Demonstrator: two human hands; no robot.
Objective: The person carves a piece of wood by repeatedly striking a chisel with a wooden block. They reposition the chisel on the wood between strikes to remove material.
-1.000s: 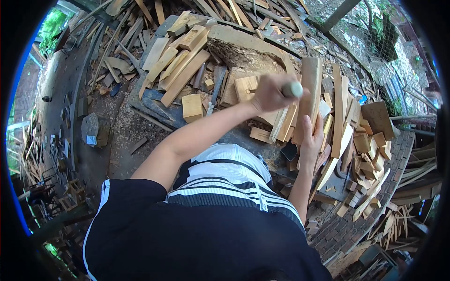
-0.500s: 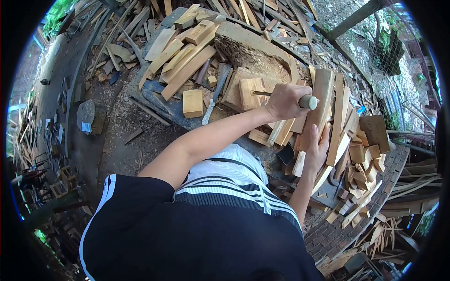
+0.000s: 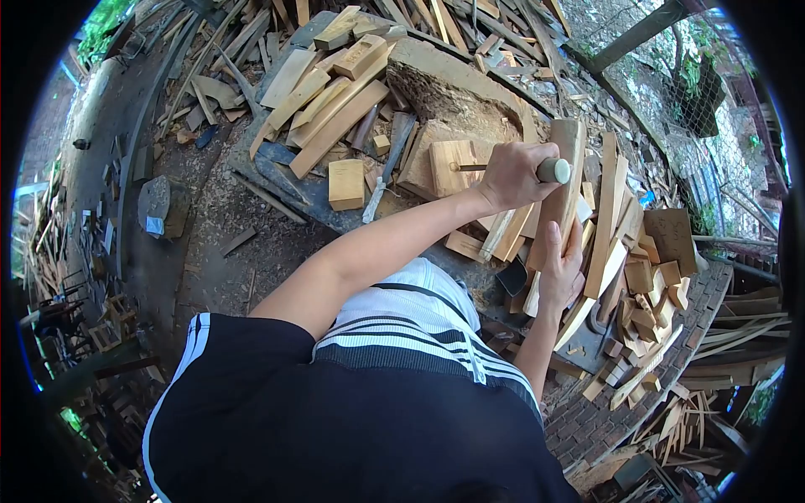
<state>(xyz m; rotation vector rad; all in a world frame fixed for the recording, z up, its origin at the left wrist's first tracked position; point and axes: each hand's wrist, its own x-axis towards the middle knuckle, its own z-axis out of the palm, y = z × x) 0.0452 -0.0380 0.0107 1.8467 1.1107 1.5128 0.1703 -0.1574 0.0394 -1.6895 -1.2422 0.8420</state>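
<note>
My left hand [image 3: 518,174] is wrapped round the handle of a chisel [image 3: 553,171], the pale green handle end sticking out to the right. The thin blade reaches left to a small dark notch in a wooden block [image 3: 449,166], which rests on the rough timber bench. In my right hand [image 3: 563,272] is a thick squared wooden bar [image 3: 569,142], its far end pointing away from me. My fingers close round the near part of this bar. It passes behind the chisel handle in this view.
Left of the chiselled block stands a cube-shaped wood block [image 3: 345,184], with a flat metal tool [image 3: 394,159] beside it. Stacked wooden strips [image 3: 340,126] lie further back. Small offcuts [image 3: 650,310] and a cardboard piece [image 3: 669,237] crowd the right side.
The wooden bar and my right hand have shifted slightly left, bringing the bar closer to the chisel handle. My left hand and the chisel stay almost in place.
</note>
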